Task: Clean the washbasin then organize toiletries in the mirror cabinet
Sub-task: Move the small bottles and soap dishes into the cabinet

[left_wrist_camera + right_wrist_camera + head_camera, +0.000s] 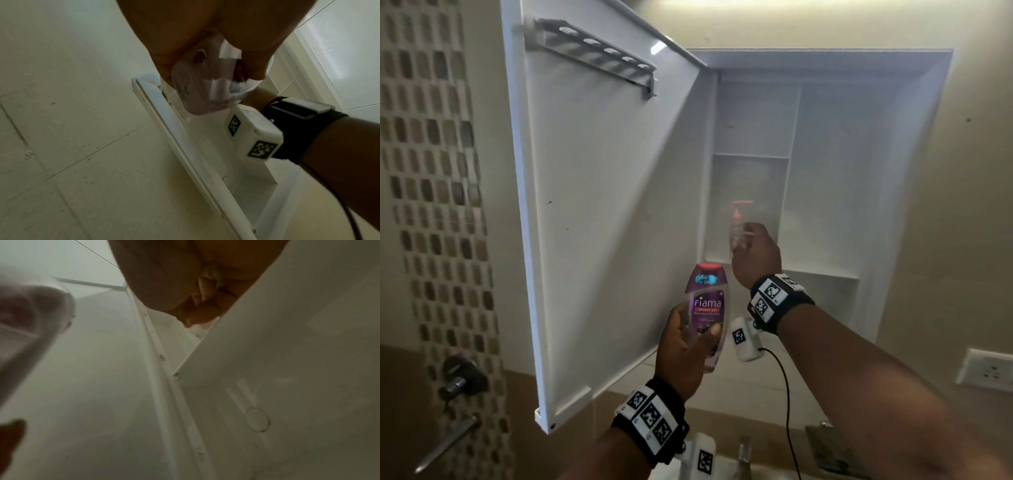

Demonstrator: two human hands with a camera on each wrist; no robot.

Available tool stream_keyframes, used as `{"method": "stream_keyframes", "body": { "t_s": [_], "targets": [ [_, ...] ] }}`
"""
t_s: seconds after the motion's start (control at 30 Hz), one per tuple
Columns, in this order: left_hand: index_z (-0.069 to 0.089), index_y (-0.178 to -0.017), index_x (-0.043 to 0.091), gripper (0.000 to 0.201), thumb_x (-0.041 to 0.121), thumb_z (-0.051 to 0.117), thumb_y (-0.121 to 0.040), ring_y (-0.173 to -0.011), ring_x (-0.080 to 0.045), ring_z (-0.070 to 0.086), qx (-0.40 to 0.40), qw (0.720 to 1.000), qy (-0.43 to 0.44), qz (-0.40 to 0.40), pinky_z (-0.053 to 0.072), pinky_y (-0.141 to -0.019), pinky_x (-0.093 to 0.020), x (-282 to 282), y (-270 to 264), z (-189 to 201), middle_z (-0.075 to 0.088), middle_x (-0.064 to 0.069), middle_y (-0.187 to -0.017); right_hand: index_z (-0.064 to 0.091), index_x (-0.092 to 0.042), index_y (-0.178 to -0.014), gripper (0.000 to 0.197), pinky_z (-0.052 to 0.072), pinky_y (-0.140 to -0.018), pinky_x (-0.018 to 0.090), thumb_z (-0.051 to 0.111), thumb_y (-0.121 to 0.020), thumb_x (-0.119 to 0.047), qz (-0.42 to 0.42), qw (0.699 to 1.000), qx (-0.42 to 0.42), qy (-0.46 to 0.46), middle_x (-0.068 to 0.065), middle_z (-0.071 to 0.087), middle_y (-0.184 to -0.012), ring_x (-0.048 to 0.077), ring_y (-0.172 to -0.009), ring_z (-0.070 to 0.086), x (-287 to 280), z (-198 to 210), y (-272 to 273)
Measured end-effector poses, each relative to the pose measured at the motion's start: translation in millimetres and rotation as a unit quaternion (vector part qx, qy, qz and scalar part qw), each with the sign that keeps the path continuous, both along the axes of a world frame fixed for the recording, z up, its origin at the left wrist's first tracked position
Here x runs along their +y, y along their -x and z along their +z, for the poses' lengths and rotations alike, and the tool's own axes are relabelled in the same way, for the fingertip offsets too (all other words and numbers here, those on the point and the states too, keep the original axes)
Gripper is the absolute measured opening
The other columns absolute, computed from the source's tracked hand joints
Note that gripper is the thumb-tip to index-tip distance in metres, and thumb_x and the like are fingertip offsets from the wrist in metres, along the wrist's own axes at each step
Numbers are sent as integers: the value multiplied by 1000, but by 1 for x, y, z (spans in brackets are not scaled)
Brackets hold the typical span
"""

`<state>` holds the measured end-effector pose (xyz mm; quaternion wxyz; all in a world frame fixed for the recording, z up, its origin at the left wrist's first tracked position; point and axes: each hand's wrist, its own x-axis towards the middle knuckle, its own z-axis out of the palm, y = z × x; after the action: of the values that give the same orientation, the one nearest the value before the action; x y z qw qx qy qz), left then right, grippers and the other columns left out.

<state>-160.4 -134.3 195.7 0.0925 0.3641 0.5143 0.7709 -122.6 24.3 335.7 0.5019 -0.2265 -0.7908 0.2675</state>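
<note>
A person stood before the open mirror cabinet [825,164], its door [602,205] swung wide to the left; the left hand [681,353] grasped a purple shower gel bottle [708,308] upright, fingers and thumb wrapped round its lower body, just outside the cabinet's lower left corner; the right hand [756,253] was raised into the lower left compartment [743,192], fingers curled about a clear pump bottle [739,222] with an orange-red nozzle, too blurred to say whether its base touched the shelf. In the right wrist view the fingers [197,311] showed bunched behind the shelf's edge; the bottle there was hidden. The other compartments appeared bare, so the sorting seemed barely begun; the pump bottle looked about to be the first item housed, the shower gel next in line. Only a tap [743,452] and a sliver of basin showed at the bottom of the head view; whether the cleaning was finished could not be told.
</note>
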Motion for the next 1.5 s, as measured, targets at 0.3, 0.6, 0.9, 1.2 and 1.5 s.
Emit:
{"method": "stream_keyframes", "body": {
  "t_s": [0.3,0.6,0.9,1.2,1.5],
  "targets": [
    [52,-129,31,59,46,77,-78,-106,-19,72,-6,998,18,-63,62,-82,-35,-4,6,0,72,3,-115,25,-36,-150,66,52,-88,35,57,-96,-15,-45,998,-52,-3,16,67,-121,35,-108,66,10,-15,1],
    [52,-132,37,42,35,67,-92,-107,-16,70,-32,995,8,-93,62,-81,-34,-12,2,9,70,5,-119,30,-21,-149,58,54,-80,27,41,-100,-50,0,984,101,-147,3,39,-150,11,-115,54,-16,-84,-51],
    [55,-134,20,33,12,57,-102,-101,-25,73,-28,987,-19,-158,62,-71,-32,48,-42,63,72,-7,-117,55,-21,-133,57,53,-61,22,66,-87,-53,41,994,33,-96,-8,72,-92,3,-79,68,-6,-90,-110],
    [52,-146,23,69,-14,47,-88,-126,-18,56,134,979,58,-141,52,-102,-37,106,-52,119,57,6,-143,62,-27,-127,45,61,-66,33,73,-87,-44,-72,982,176,16,-7,75,-98,8,-75,71,50,-25,-141],
    [26,-161,25,87,-7,61,-87,-137,-14,49,188,965,140,-116,50,-108,-39,130,-55,113,39,13,-158,62,-28,-126,44,55,-81,27,73,-87,-45,-75,987,128,58,-9,72,-107,4,-97,67,75,-8,-127]
  ]
}}
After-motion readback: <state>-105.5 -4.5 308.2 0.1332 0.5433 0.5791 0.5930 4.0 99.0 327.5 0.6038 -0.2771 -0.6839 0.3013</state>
